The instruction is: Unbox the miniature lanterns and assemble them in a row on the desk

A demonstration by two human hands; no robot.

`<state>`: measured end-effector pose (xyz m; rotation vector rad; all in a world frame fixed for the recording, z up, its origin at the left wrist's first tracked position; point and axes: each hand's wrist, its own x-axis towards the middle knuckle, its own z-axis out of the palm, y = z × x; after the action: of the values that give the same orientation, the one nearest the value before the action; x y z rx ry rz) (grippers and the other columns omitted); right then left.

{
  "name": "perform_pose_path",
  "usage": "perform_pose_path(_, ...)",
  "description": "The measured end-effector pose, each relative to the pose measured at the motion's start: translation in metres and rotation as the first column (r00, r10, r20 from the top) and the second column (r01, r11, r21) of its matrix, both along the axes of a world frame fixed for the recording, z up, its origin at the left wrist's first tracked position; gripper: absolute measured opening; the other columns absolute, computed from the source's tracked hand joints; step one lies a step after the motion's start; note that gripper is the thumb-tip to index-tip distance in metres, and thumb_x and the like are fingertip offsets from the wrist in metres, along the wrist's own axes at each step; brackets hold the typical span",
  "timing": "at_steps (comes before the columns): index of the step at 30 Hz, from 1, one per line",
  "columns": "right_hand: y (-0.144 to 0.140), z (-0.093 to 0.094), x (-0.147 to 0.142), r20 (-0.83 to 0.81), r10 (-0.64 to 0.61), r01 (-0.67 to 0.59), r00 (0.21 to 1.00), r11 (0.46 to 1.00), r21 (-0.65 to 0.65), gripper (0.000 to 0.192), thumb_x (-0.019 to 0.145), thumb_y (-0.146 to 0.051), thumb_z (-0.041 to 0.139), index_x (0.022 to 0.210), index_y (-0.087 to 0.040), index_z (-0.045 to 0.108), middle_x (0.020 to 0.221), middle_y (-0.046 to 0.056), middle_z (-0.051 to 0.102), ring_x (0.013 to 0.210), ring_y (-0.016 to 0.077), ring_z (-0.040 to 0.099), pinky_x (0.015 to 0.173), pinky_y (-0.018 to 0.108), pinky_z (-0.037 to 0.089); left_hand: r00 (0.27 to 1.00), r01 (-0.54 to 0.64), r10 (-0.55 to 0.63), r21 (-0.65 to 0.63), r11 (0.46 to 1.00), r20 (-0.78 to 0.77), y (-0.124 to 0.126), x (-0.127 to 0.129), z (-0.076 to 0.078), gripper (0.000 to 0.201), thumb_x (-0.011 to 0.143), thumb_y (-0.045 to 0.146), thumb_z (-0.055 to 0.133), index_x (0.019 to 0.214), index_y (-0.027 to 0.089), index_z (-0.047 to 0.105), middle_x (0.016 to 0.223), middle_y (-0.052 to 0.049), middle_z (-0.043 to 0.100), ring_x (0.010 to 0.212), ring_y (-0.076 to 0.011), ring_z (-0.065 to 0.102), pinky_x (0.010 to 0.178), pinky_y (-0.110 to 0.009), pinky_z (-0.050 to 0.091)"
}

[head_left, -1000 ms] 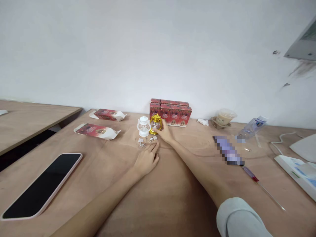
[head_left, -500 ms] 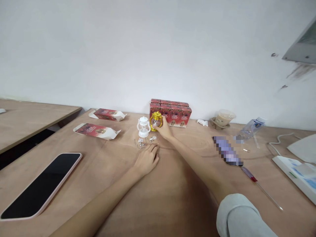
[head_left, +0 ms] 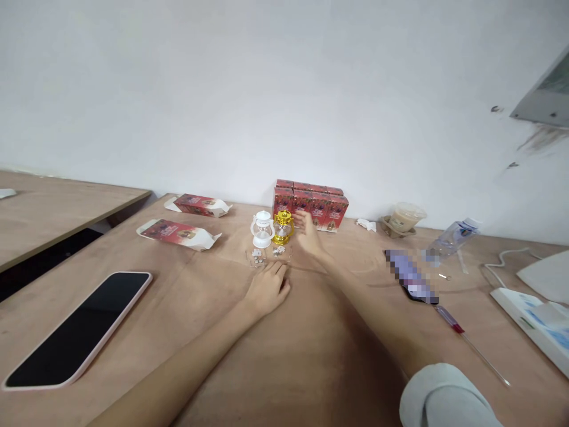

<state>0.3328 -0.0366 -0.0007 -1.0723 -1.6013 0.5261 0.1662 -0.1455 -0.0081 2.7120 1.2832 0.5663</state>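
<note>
A white mini lantern (head_left: 262, 229) and a gold mini lantern (head_left: 283, 228) stand upright side by side on the wooden table. My right hand (head_left: 308, 233) is just right of the gold lantern, fingers apart and holding nothing. In front of the lanterns lie small white parts (head_left: 256, 255) with thin wire pieces, and a second little group of parts (head_left: 278, 251). My left hand (head_left: 268, 288) rests flat on the table just nearer than these parts, its fingers stretched out. Behind the gold lantern, red printed boxes (head_left: 319, 209) stand in rows against the wall.
Two opened red boxes lie at the left, one box (head_left: 180, 233) nearer than the other (head_left: 202, 205). A phone (head_left: 80, 329) is at front left. To the right are a cup (head_left: 405, 217), a bottle (head_left: 451, 240), another phone (head_left: 411, 276), a screwdriver (head_left: 473, 344) and a power strip (head_left: 531, 317).
My right hand has let go of the gold lantern and drawn back to the right. The gold lantern now stands on the table close beside the white one. My left hand stays put.
</note>
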Motion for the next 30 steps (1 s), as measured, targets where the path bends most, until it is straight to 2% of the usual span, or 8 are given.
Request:
perform_pose_path(6, 0.031, 0.06, 0.015, 0.271, -0.06, 0.024, 0.961, 0.991, 0.135, 0.057, 0.064, 0.001, 0.044, 0.116, -0.019, 0.056, 0.127, 0.008, 0.055, 0.126, 0.0245, 0.041, 0.111, 0.044, 0.026, 0.998, 0.036, -0.039, 0.06, 0.998, 0.041, 0.0, 0.0, -0.002, 0.039, 0.082, 0.027, 0.047, 0.118, 0.013, 0.055, 0.127, -0.014, 0.058, 0.124, -0.0265, 0.048, 0.106, -0.043, 0.035)
perform_pose_path(9, 0.051, 0.083, 0.009, 0.705, -0.161, 0.038, 0.691, 0.982, 0.187, 0.061, 0.068, 0.0, 0.046, 0.129, -0.01, 0.047, 0.133, 0.015, 0.05, 0.129, 0.0296, 0.036, 0.108, 0.049, 0.027, 0.997, 0.067, -0.07, 0.073, 0.995, 0.035, 0.0, 0.0, -0.003, 0.041, 0.083, 0.028, 0.047, 0.121, 0.014, 0.053, 0.131, -0.012, 0.056, 0.126, -0.0239, 0.047, 0.111, -0.041, 0.03)
perform_pose_path(11, 0.059, 0.09, 0.004, 0.798, -0.183, 0.051, 0.575, 0.981, 0.188, 0.059, 0.071, -0.004, 0.051, 0.13, -0.008, 0.046, 0.13, 0.018, 0.052, 0.125, 0.0328, 0.039, 0.105, 0.051, 0.029, 0.997, 0.071, -0.073, 0.061, 0.996, 0.023, 0.0, 0.0, -0.003, 0.041, 0.083, 0.028, 0.047, 0.12, 0.014, 0.054, 0.13, -0.012, 0.057, 0.126, -0.0241, 0.047, 0.111, -0.041, 0.029)
perform_pose_path(18, 0.061, 0.096, -0.006, 0.875, -0.186, 0.031, 0.447, 0.981, 0.192, 0.052, 0.071, -0.027, 0.072, 0.116, -0.008, 0.054, 0.12, 0.02, 0.053, 0.114, 0.0347, 0.045, 0.095, 0.049, 0.037, 0.995, 0.091, -0.094, 0.068, 0.994, 0.044, -0.001, 0.001, -0.001, 0.034, 0.082, 0.024, 0.048, 0.113, 0.013, 0.058, 0.12, -0.012, 0.063, 0.116, -0.0248, 0.054, 0.107, -0.042, 0.034)
perform_pose_path(23, 0.056, 0.101, -0.013, 0.903, -0.183, -0.002, 0.388, 0.98, 0.199, 0.042, 0.072, -0.02, 0.071, 0.109, -0.007, 0.054, 0.108, 0.019, 0.059, 0.105, 0.0317, 0.05, 0.092, 0.046, 0.039, 0.994, 0.082, -0.088, 0.101, 0.992, 0.057, -0.001, 0.001, -0.002, 0.031, 0.081, 0.024, 0.05, 0.11, 0.015, 0.059, 0.118, -0.011, 0.063, 0.114, -0.0243, 0.055, 0.105, -0.041, 0.035)
perform_pose_path(26, 0.049, 0.116, -0.009, 0.907, -0.206, -0.039, 0.368, 0.971, 0.236, 0.052, 0.072, -0.023, 0.072, 0.116, -0.005, 0.051, 0.112, 0.019, 0.057, 0.108, 0.0329, 0.047, 0.095, 0.046, 0.037, 0.991, 0.087, -0.1, 0.138, 0.987, 0.086, -0.003, 0.0, -0.001, 0.03, 0.08, 0.024, 0.051, 0.108, 0.016, 0.059, 0.116, -0.011, 0.064, 0.115, -0.0255, 0.053, 0.104, -0.042, 0.035)
perform_pose_path(28, 0.039, 0.13, 0.001, 0.876, -0.261, -0.062, 0.406, 0.948, 0.311, 0.064, 0.073, -0.028, 0.071, 0.127, -0.007, 0.044, 0.118, 0.019, 0.053, 0.113, 0.034, 0.044, 0.097, 0.048, 0.035, 0.986, 0.095, -0.116, 0.174, 0.98, 0.116, -0.004, 0.0, 0.0, 0.03, 0.081, 0.024, 0.05, 0.108, 0.015, 0.059, 0.114, -0.012, 0.064, 0.116, -0.0267, 0.052, 0.103, -0.044, 0.036)
perform_pose_path(30, 0.023, 0.142, 0.017, 0.777, -0.334, -0.056, 0.534, 0.903, 0.426, 0.072, 0.076, -0.035, 0.068, 0.136, -0.012, 0.034, 0.123, 0.018, 0.049, 0.115, 0.0341, 0.042, 0.099, 0.051, 0.034, 0.978, 0.116, -0.147, 0.2, 0.973, 0.149, -0.005, -0.001, 0.001, 0.032, 0.082, 0.024, 0.049, 0.11, 0.013, 0.058, 0.116, -0.013, 0.062, 0.116, -0.0281, 0.051, 0.102, -0.046, 0.036)
